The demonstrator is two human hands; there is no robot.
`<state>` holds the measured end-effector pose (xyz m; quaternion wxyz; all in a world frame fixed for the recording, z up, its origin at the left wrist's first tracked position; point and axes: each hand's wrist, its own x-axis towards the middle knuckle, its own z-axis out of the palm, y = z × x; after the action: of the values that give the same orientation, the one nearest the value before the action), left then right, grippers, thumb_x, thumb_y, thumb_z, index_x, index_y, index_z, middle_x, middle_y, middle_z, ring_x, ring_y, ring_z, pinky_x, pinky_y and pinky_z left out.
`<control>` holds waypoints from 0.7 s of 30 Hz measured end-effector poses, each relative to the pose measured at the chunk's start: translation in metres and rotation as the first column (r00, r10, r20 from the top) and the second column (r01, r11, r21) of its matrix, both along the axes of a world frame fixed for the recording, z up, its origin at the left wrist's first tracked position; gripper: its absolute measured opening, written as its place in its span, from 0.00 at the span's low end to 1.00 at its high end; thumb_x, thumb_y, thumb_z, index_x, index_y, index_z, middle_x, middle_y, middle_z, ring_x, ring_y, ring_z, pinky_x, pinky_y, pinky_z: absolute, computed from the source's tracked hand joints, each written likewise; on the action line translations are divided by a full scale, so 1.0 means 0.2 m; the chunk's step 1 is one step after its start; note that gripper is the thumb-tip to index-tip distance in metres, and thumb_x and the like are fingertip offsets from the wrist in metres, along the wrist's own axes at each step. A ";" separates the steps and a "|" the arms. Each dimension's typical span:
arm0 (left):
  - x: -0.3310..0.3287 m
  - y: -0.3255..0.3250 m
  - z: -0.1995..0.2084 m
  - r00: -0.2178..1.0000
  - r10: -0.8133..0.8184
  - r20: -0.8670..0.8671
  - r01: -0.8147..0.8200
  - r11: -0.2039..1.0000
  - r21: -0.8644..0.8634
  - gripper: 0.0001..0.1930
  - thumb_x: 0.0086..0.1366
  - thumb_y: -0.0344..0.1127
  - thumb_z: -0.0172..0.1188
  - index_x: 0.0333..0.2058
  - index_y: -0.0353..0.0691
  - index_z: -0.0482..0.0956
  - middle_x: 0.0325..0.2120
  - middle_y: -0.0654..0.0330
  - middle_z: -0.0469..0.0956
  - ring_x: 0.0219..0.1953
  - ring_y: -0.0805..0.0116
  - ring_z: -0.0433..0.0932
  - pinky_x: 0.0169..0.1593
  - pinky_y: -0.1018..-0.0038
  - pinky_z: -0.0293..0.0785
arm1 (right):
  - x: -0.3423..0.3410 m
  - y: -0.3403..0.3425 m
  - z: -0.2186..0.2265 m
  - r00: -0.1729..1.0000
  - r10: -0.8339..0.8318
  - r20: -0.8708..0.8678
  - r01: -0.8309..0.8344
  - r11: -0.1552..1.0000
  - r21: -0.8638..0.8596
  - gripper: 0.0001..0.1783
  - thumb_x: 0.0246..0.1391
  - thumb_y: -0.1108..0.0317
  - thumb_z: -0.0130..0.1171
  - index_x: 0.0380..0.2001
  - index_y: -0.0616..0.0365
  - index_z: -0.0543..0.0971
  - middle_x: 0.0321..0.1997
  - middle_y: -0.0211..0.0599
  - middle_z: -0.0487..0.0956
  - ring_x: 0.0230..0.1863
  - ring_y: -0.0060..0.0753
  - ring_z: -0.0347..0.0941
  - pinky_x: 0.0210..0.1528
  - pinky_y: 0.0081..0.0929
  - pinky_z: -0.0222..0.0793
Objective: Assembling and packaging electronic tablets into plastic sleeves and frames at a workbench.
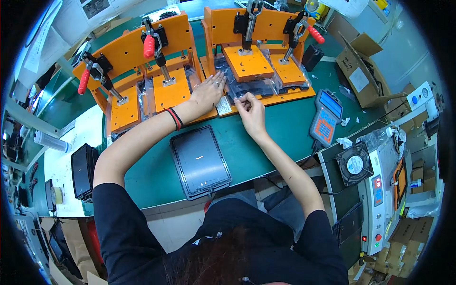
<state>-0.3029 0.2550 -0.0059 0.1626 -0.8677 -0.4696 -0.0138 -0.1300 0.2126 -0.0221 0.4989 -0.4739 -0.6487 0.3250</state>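
Observation:
My left hand [209, 93] lies with fingers stretched out at the left edge of a clear plastic film [232, 86] covering a dark part, between two orange clamping fixtures. At the film's near edge, my right hand [251, 114] is closed in a pinch on it. Over the film sits an orange pressing plate [249, 65] under a toggle clamp [248, 28]; it stands higher than the neighbouring pressing plate [288, 71]. How far the dark part reaches beneath it is hidden. Nearer me, a black rectangular cover [200, 162] lies flat on the green table.
The left orange fixture [172, 97] has two red-handled clamps. Right of my hands lies a blue-grey handheld device [326, 118] with a keypad. Beyond are an open cardboard box [363, 71], a small fan [354, 164] and a white machine [377, 199]. Another black case [83, 172] stands left.

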 end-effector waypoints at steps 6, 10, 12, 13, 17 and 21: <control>-0.05 0.00 0.05 0.991 -0.017 -0.129 0.021 0.999 0.026 0.25 0.59 0.27 0.41 0.56 0.26 0.58 0.61 0.46 0.55 0.64 0.56 0.52 0.64 0.63 0.52 | 0.08 -0.08 0.03 0.974 0.145 0.176 -0.151 0.988 0.019 0.07 0.46 0.70 0.59 0.23 0.62 0.74 0.20 0.30 0.74 0.18 0.23 0.65 0.23 0.23 0.63; -0.02 -0.08 0.07 0.968 -0.003 0.249 -0.030 0.991 0.130 0.25 0.55 0.23 0.45 0.54 0.24 0.61 0.57 0.41 0.59 0.61 0.51 0.56 0.62 0.61 0.55 | 0.33 -0.04 0.12 0.892 -0.377 0.250 0.275 0.890 0.363 0.18 0.46 0.70 0.58 0.41 0.62 0.69 0.36 0.37 0.70 0.38 0.31 0.69 0.38 0.25 0.66; 0.03 -0.13 0.07 0.943 0.007 0.333 -0.029 0.998 0.060 0.24 0.53 0.22 0.47 0.51 0.22 0.62 0.56 0.39 0.60 0.60 0.47 0.58 0.60 0.62 0.59 | 0.43 0.03 0.09 0.828 -0.469 0.308 0.322 0.847 0.424 0.24 0.46 0.71 0.59 0.46 0.64 0.64 0.39 0.40 0.66 0.45 0.36 0.66 0.46 0.30 0.65; 0.05 -0.14 0.07 0.897 -0.036 0.440 0.024 0.999 0.033 0.25 0.53 0.22 0.47 0.51 0.21 0.62 0.55 0.38 0.61 0.59 0.45 0.59 0.60 0.62 0.59 | 0.45 0.06 0.10 0.855 -0.430 0.292 0.300 0.867 0.398 0.24 0.47 0.72 0.58 0.49 0.62 0.66 0.41 0.40 0.67 0.42 0.37 0.69 0.46 0.32 0.67; 0.13 -0.07 0.07 0.927 -0.116 0.358 0.079 0.990 0.117 0.25 0.53 0.23 0.48 0.51 0.16 0.59 0.53 0.32 0.61 0.59 0.42 0.59 0.62 0.64 0.57 | 0.48 0.18 0.13 0.936 -0.176 0.304 0.073 0.944 0.322 0.21 0.52 0.79 0.51 0.50 0.57 0.72 0.41 0.39 0.69 0.38 0.34 0.74 0.37 0.24 0.72; 0.17 0.01 0.02 0.982 0.008 0.191 -0.032 0.992 0.122 0.25 0.56 0.24 0.44 0.52 0.12 0.56 0.54 0.29 0.57 0.61 0.42 0.56 0.64 0.64 0.52 | 0.51 0.30 0.16 0.928 -0.148 0.342 -0.010 0.908 0.420 0.14 0.50 0.80 0.51 0.42 0.64 0.77 0.42 0.43 0.74 0.39 0.40 0.74 0.42 0.27 0.70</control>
<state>-0.2699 0.2563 -0.0011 0.1708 -0.8458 -0.4899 -0.1243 -0.0290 0.2718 0.0099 0.4698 -0.4326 -0.7665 0.0678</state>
